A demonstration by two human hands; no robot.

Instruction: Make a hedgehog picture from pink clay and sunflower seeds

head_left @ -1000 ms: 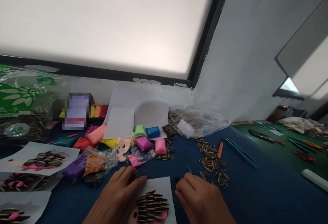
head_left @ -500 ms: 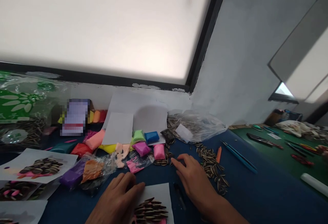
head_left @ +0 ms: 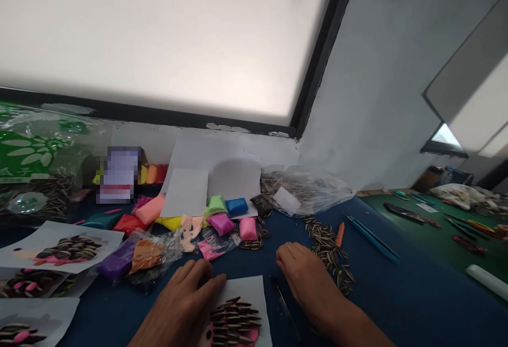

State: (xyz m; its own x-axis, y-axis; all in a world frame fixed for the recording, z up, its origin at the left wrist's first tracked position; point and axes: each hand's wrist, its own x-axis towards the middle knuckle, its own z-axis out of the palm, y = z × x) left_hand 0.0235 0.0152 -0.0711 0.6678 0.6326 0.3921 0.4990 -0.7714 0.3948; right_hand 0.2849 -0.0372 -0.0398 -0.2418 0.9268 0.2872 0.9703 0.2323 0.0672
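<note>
My left hand (head_left: 180,297) lies over the left edge of a white card (head_left: 242,286), its thumb apart from the fingers. On the card, sunflower seeds (head_left: 236,320) stand in rows over pink clay, with a black dot at the left. My right hand (head_left: 304,278) is closed on the blue table, fingers bent down and together; whatever they hold is hidden. A dark, thin pen-like tool (head_left: 282,299) lies between that hand and the card. Beyond the right hand spreads a pile of loose sunflower seeds (head_left: 327,249).
Coloured clay packs (head_left: 220,224) lie behind the hands, near a phone (head_left: 119,175). Finished-looking seed cards (head_left: 71,252) lie at left. Blue tweezers (head_left: 373,238) and an orange stick (head_left: 340,234) are at right. A clear bag (head_left: 313,199) rests against the wall.
My right hand has drawn back from the small seed heap by the pink pack, and its fingers have closed. My left hand stays on the card.
</note>
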